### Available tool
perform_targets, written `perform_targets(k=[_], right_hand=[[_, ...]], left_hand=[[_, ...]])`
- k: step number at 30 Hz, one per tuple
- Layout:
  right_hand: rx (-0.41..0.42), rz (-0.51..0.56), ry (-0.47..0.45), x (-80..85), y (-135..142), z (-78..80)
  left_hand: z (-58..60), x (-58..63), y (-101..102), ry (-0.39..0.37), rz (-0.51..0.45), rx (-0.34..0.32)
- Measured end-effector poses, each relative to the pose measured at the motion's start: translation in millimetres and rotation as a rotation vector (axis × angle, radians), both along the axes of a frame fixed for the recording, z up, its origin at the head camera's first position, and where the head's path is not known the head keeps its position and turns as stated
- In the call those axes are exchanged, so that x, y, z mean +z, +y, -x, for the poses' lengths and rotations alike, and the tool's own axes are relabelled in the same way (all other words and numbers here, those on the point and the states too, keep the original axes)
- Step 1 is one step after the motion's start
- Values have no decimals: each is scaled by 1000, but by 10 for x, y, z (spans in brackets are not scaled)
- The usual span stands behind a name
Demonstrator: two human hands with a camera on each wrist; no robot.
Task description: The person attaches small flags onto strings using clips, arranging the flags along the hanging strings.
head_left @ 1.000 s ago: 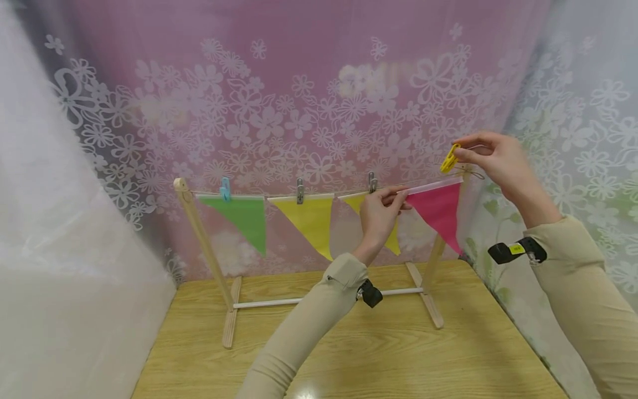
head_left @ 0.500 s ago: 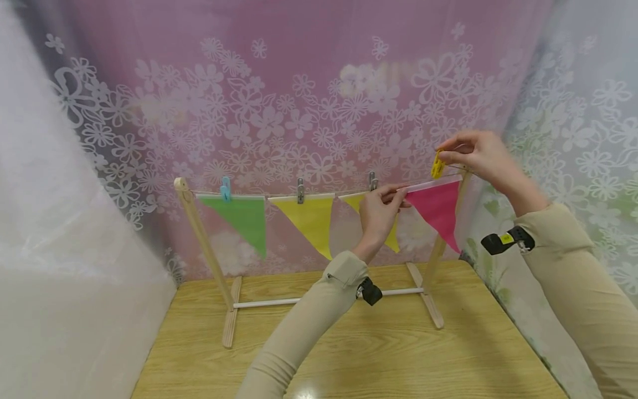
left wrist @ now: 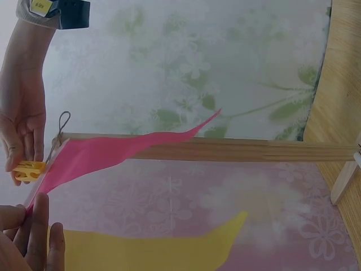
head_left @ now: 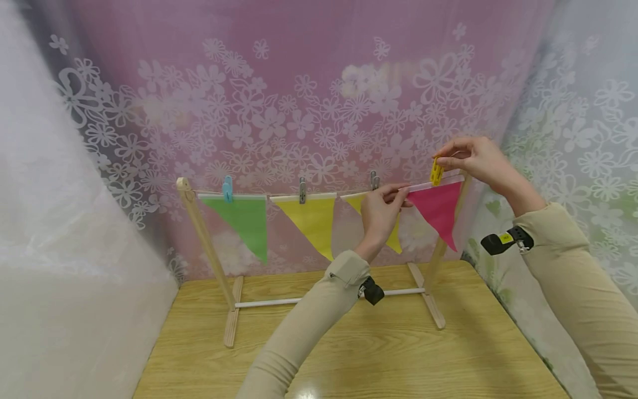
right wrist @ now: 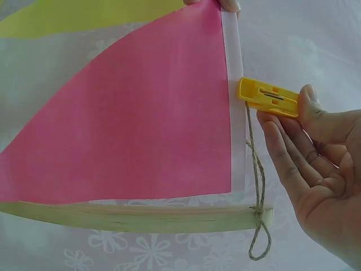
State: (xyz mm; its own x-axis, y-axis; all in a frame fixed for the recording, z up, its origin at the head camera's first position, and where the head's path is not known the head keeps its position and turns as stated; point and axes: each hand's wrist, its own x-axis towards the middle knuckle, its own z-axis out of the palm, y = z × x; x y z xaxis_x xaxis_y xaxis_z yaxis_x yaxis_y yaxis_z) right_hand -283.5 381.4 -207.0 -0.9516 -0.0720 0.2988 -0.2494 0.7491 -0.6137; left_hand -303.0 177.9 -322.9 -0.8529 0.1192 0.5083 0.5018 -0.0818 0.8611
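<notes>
My left hand (head_left: pixel 382 213) pinches the left top corner of a pink triangular flag (head_left: pixel 437 208) and holds it up at the string (right wrist: pixel 252 135). The flag's white top edge runs along the string toward the right post. Between thumb and fingers of my right hand (head_left: pixel 478 163) is a yellow clothespin (right wrist: pixel 269 97), its tip right at the flag's white edge, about midway along. Left of the pink flag, a yellow flag (head_left: pixel 353 201) under a grey clothespin (head_left: pixel 374 180) is partly hidden by my left hand. Another yellow flag (head_left: pixel 311 221) and a green flag (head_left: pixel 244 221) hang further left.
A wooden stand with a left post (head_left: pixel 206 244) and right post (left wrist: pixel 254 148) carries the string, which is knotted in a loop at the right. A white rod (head_left: pixel 269 303) joins its feet on the wooden table (head_left: pixel 349 354). Flowered curtains hang behind and at the right.
My right hand has moved left and slightly down, bringing the yellow clothespin from above the right post to the pink flag's top edge. My left hand stays at the flag's corner.
</notes>
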Motion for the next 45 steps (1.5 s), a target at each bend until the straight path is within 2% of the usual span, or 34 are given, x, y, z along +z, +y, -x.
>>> perform_targets(k=[15, 26, 35, 45], right_hand=[[43, -22, -2, -45, 10, -23], [50, -54, -32, -64, -20, -8], [55, -57, -39, -70, -23, -20], [66, -64, -52, -70, -27, -40]], left_hand=[[-56, -17, 0, 11, 30, 12], [-40, -36, -1, 15, 37, 20], [-50, -21, 10, 9, 24, 21], [-72, 10, 2, -10, 52, 40]])
